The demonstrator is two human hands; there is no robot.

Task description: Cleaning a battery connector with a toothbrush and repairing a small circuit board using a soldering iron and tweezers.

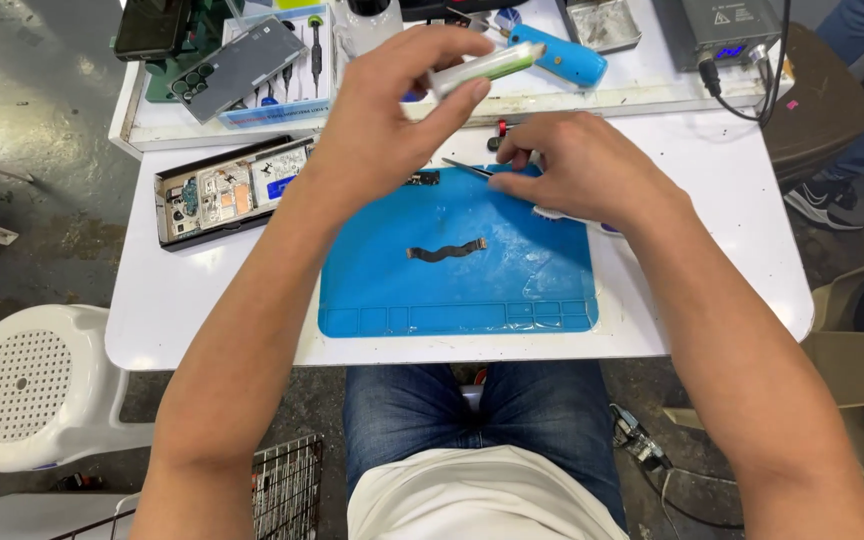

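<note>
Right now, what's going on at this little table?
A person sits at a small white table with a blue work mat in front of them. The left hand is raised above the mat, pinching a pale tube with a green end between the fingertips. The right hand rests at the mat's top edge, holding tweezers whose tips point at a small dark part. A dark flex strip lies loose mid-mat. An opened phone lies to the left.
</note>
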